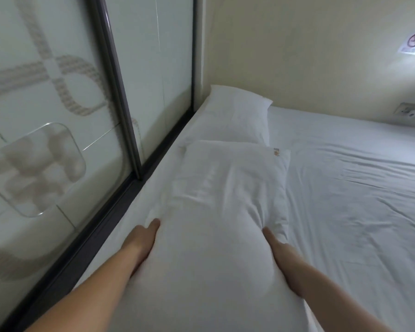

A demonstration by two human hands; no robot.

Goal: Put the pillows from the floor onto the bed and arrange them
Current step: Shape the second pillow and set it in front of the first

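White bed (345, 188) beside frosted glass (58, 116): left hand (140, 238) and right hand (282, 255) press flat, fingers open, against the near pillow (225, 200), behind the far pillow (237, 116). Soft, light; hold its sides.

Near pillow (228, 200) on bed (345, 188), far pillow (235, 111) behind it, glass partition (58, 116) left.
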